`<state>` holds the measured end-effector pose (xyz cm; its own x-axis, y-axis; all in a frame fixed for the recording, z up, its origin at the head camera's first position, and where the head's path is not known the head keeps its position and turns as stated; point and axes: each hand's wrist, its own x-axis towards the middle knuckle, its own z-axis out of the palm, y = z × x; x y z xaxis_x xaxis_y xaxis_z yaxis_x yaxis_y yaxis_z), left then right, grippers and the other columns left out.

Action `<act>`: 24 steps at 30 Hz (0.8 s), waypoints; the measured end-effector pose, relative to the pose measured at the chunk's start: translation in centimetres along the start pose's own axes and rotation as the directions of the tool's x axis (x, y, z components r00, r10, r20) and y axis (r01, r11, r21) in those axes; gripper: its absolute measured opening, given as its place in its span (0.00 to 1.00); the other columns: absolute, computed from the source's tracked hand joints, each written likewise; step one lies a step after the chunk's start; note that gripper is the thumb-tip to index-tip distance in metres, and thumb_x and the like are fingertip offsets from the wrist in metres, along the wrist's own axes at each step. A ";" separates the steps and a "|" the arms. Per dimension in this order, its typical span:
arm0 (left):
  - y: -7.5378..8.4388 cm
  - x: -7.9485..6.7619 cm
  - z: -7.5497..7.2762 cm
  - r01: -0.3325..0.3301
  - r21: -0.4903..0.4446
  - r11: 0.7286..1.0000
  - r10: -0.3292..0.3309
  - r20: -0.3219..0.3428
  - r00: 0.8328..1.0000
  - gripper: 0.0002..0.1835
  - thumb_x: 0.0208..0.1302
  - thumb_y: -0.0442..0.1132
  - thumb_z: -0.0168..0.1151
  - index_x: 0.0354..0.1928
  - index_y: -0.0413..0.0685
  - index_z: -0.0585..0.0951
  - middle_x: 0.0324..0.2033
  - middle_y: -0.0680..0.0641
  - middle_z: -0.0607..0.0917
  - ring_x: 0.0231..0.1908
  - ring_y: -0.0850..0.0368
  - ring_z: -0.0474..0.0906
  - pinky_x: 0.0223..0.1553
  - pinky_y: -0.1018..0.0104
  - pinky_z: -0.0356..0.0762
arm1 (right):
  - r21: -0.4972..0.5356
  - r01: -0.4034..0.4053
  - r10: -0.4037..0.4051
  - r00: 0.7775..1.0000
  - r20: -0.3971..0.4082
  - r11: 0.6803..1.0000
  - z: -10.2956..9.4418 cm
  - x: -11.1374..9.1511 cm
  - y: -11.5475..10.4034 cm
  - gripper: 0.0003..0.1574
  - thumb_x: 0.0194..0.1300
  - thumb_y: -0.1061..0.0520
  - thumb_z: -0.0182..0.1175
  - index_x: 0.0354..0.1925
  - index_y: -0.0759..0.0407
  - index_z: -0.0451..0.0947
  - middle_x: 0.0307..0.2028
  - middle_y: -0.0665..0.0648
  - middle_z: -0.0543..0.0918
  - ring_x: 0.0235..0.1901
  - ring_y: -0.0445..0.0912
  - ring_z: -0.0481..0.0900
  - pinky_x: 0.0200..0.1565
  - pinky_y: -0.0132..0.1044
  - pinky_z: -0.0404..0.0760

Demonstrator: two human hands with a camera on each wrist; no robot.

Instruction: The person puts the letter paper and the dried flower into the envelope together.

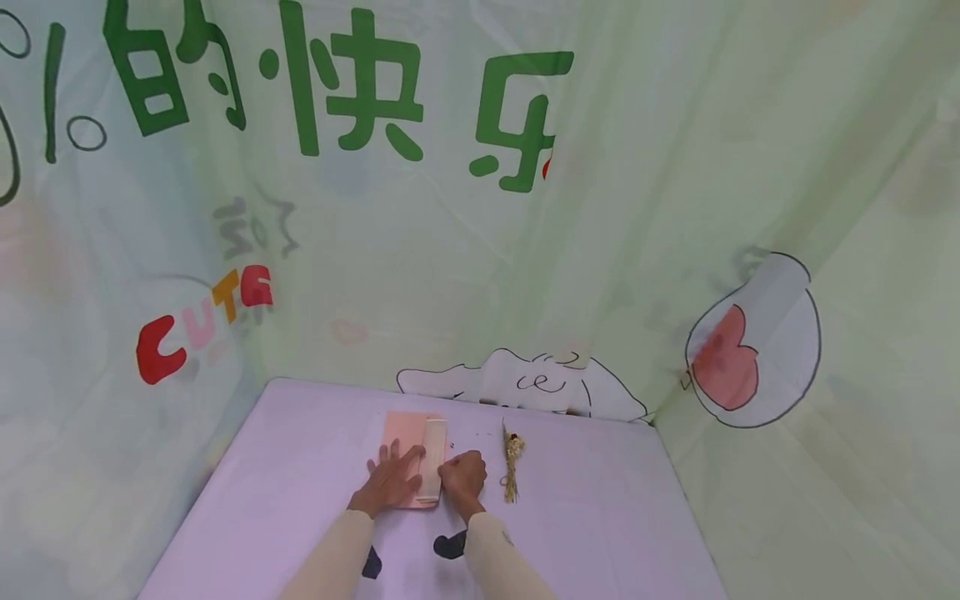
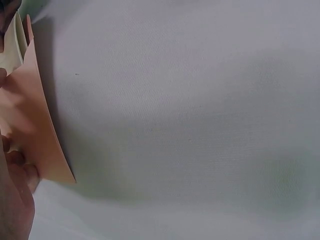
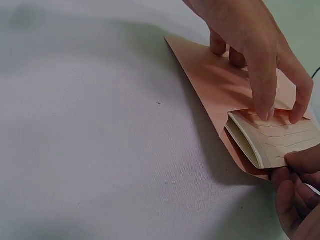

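A pink envelope (image 1: 401,427) lies on the table, and a folded sheet of cream lined paper (image 3: 280,134) sits partly inside its opening. My left hand (image 1: 388,482) rests on the envelope with its fingers spread; in the right wrist view the fingertips touch down near the opening's edge. At the paper's right side, my right hand (image 1: 465,475) pinches its outer edge, thumb on top and the other fingers curled beneath. The left wrist view catches only part of the envelope (image 2: 31,117) and of the left hand (image 2: 15,205) at its left border.
A small bunch of dried flowers (image 1: 512,458) lies to the right of the hands on the pale purple tabletop (image 1: 600,517). Dark printed shapes (image 1: 450,546) show near the forearms. Printed cloth curtains (image 1: 450,250) enclose the table at the back and sides.
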<state>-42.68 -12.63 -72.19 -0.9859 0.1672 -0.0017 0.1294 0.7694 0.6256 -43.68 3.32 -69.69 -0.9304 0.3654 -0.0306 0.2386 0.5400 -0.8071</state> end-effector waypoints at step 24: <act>0.5 -0.6 -1.1 -0.011 0.015 1.000 0.010 0.035 0.999 0.28 0.74 0.44 0.61 0.74 0.54 0.74 0.80 0.22 0.61 0.79 0.15 0.55 0.71 0.10 0.48 | -0.023 0.076 -0.076 0.997 0.019 0.997 1.0 0.1 -0.6 0.10 0.54 0.68 0.74 0.20 0.62 0.85 0.18 0.54 0.84 0.20 0.47 0.80 0.28 0.42 0.82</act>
<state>-42.16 -12.99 -71.03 -0.9802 0.1966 -0.0230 0.1414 0.7767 0.6137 -44.17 2.28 -69.78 -0.9510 0.3087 0.0191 0.1734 0.5832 -0.7936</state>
